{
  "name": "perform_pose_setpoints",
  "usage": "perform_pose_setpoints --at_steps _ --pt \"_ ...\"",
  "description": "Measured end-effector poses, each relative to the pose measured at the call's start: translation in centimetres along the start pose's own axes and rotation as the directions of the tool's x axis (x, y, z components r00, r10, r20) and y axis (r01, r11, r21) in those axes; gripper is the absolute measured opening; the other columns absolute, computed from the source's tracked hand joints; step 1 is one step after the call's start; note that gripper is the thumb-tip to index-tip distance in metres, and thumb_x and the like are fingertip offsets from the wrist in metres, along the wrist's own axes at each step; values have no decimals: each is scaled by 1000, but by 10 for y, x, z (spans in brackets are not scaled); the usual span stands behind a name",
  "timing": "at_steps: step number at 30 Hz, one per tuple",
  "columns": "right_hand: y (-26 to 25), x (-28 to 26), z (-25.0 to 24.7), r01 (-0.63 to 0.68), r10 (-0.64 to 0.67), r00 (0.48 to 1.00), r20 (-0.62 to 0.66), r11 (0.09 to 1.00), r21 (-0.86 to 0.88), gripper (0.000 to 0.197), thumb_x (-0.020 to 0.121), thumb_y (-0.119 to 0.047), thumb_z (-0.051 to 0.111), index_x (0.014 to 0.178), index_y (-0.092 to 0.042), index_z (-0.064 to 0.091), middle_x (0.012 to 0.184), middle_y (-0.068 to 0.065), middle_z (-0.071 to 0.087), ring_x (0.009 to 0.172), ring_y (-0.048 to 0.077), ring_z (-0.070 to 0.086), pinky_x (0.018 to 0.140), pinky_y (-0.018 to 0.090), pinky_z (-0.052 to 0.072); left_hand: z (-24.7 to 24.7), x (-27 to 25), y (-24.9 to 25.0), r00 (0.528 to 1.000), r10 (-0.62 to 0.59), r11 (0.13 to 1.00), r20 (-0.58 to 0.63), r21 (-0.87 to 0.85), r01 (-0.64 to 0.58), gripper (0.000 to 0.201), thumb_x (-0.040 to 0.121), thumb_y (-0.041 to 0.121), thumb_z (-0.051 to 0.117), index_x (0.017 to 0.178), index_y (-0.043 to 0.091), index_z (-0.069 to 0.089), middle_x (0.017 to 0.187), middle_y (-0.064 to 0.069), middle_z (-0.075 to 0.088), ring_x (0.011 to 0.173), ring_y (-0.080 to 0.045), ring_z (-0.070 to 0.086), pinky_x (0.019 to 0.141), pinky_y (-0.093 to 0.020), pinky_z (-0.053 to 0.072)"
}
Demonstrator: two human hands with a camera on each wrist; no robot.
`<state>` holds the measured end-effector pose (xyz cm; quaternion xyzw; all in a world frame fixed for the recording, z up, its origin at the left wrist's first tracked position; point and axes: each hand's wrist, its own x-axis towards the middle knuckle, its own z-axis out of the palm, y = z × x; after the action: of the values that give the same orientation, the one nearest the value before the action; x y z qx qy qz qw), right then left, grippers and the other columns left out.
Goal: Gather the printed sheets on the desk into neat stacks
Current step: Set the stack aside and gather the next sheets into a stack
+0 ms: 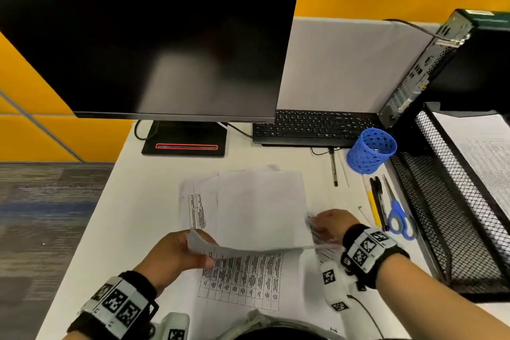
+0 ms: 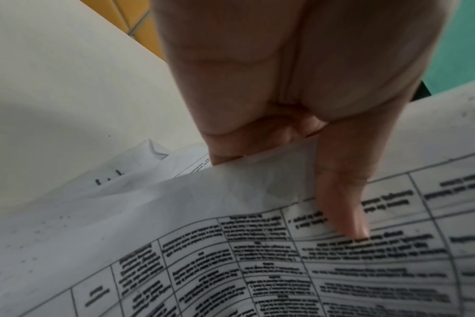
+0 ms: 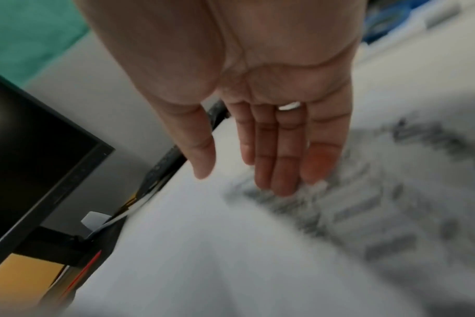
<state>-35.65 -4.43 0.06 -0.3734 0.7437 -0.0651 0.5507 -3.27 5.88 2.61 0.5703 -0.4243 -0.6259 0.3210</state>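
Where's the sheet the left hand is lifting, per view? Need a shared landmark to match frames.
Head: lifted sheet at centre, blank side up, its near left corner pinched by the left hand.
Left wrist: lifted sheet fills the lower half, printed table showing, thumb on it.
Right wrist: too blurred to tell it from the other paper.
Shared landmark: black monitor, also at left in the right wrist view.

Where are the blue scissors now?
In the head view, the blue scissors lie at the desk's right side, between the pens and the black mesh tray.

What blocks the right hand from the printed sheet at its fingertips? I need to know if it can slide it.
Nothing visible does: the right hand lies open, its fingertips right at the printed sheet.
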Motion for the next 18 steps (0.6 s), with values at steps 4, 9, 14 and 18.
perform_pose_setpoints --at_steps 4,9,14,18 --pt "-4 7 26 49 -47 999 19 976 -214 52 80 -45 64 118 -10 56 119 5 58 108 24 56 103 33 42 0 0 0 999 -35 999 -24 -35 34 60 24 33 91 78 11 74 80 -4 76 80 -16 71 68 -18 51" --pt "0 22 37 183 -185 982 -26 980 -76 27 83 -23 59 108 -13 63 116 10 64 95 22 60 79 23 54 3 1 7 989 28 985 -147 -163 -52 63 30 42 92 86 17 77 93 -12 76 85 -20 72 75 -28 54" --pt "-6 -14 25 299 -295 954 -57 951 80 10 86 -13 61 94 -14 66 79 -5 68 72 9 62 56 9 49 -9 12 23 930 23 944 -367 -298 -141 12 87 7 57 95 12 65 98 -8 73 80 -14 70 72 -29 54" --pt "-14 -31 23 369 -380 925 18 908 196 25 86 -3 61 111 -3 63 86 -1 71 69 5 68 63 14 54 -9 24 34 899 20 951 -437 -270 -152 12 93 8 51 93 13 62 98 -10 71 84 -22 67 77 -37 52"
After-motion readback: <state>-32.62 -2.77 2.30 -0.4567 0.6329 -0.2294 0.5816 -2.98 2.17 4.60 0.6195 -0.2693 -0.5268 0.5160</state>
